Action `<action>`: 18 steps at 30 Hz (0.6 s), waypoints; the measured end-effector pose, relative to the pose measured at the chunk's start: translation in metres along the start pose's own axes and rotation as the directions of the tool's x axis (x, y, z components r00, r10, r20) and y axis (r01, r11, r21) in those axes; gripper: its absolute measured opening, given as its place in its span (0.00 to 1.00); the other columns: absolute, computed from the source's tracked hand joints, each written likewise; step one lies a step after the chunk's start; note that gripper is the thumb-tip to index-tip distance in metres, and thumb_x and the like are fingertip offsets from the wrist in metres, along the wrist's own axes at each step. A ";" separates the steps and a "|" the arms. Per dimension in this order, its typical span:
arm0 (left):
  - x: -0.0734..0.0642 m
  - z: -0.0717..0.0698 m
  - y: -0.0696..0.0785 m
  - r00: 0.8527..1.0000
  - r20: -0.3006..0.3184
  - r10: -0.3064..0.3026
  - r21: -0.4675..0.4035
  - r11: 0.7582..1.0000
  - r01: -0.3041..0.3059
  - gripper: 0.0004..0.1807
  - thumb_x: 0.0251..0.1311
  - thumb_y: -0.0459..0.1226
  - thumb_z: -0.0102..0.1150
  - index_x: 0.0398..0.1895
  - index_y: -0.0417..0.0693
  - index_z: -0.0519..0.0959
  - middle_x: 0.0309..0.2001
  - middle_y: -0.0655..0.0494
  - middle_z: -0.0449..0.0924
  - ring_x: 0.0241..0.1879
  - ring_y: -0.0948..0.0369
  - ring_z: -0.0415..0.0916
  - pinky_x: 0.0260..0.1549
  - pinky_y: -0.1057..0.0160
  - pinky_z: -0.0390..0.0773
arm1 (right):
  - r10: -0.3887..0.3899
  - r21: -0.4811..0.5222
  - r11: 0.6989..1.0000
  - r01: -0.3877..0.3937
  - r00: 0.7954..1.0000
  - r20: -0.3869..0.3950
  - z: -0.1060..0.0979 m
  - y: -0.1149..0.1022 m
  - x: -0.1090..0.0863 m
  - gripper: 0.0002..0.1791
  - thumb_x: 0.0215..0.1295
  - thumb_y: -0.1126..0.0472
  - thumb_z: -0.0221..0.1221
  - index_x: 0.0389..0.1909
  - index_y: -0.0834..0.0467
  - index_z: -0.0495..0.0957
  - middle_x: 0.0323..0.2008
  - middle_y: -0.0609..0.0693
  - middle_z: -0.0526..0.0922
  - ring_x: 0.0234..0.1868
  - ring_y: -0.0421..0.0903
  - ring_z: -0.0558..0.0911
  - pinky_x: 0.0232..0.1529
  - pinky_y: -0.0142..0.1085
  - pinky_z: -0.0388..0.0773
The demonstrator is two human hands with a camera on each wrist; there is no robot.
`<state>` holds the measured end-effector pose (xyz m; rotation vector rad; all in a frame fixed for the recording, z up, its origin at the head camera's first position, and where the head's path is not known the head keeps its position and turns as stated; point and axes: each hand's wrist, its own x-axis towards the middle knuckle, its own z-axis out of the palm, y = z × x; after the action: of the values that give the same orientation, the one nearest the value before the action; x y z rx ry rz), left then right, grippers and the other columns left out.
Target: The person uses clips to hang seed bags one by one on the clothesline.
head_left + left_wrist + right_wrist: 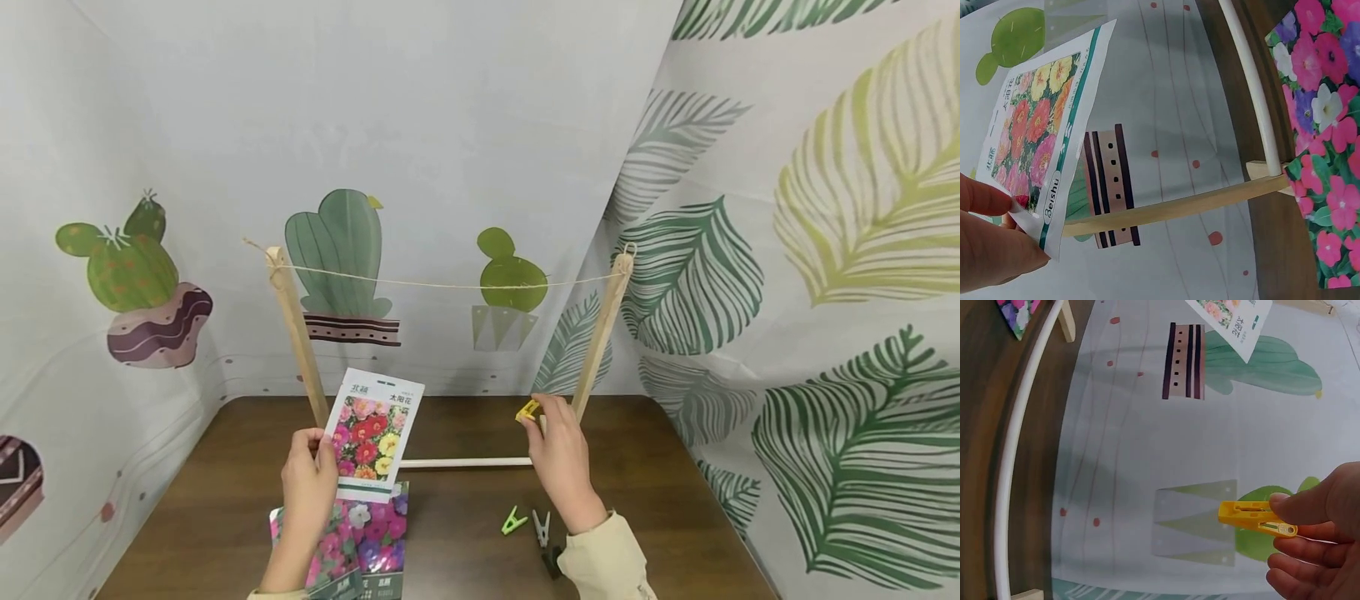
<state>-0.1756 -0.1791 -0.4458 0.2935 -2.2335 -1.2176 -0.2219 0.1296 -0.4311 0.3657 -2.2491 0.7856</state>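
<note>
My left hand (311, 475) pinches a white seed packet (372, 437) by its left edge; the packet is printed with red, pink and yellow flowers and tilts slightly. In the left wrist view, thumb and fingers grip the packet (1038, 134) near a lower corner. A yellow clothespin (528, 410) is pinched between thumb and fingers of my right hand (562, 458); the right wrist view shows this clothespin (1259, 517) up close. Beyond both hands a thin string (450, 286) spans two wooden posts, with nothing hanging from it.
Flowered seed packets (382, 542) lie overlapping on the brown table (457, 533) below my left hand. A green clothespin (513, 522), a grey clothespin (542, 528) and a dark one (552, 561) lie near my right wrist. The frame has a left post (300, 342), right post (602, 342) and white crossbar (465, 462).
</note>
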 end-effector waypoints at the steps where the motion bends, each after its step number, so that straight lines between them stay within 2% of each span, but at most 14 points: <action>1: 0.001 -0.001 0.001 1.000 0.001 -0.001 -0.001 1.000 0.001 0.10 0.71 0.32 0.43 0.44 0.32 0.69 0.36 0.40 0.74 0.32 0.54 0.69 0.31 0.59 0.68 | -0.011 -0.002 1.000 0.011 1.000 -0.002 0.000 -0.001 0.002 0.21 0.53 0.69 0.69 0.49 0.63 0.78 0.43 0.56 0.79 0.44 0.54 0.78 0.38 0.47 0.78; 9: 0.008 -0.006 0.008 1.000 -0.022 0.013 -0.017 1.000 -0.014 0.10 0.71 0.32 0.43 0.45 0.31 0.69 0.36 0.39 0.74 0.34 0.52 0.70 0.33 0.60 0.68 | -0.055 -0.003 0.998 0.055 0.998 0.002 -0.003 -0.009 0.014 0.20 0.53 0.67 0.69 0.49 0.62 0.79 0.45 0.56 0.81 0.47 0.54 0.78 0.40 0.47 0.79; 18: 0.015 -0.010 0.013 0.998 -0.054 0.030 -0.034 0.999 -0.032 0.10 0.71 0.33 0.43 0.45 0.32 0.70 0.37 0.40 0.75 0.35 0.54 0.70 0.32 0.71 0.65 | -0.106 0.026 0.994 0.106 0.994 -0.015 -0.006 -0.017 0.028 0.21 0.53 0.65 0.70 0.49 0.63 0.79 0.45 0.57 0.81 0.47 0.56 0.78 0.45 0.48 0.77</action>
<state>-0.1809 -0.1854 -0.4256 0.2731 -2.1611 -1.2175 -0.2303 0.1189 -0.4006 0.4871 -2.1889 0.7604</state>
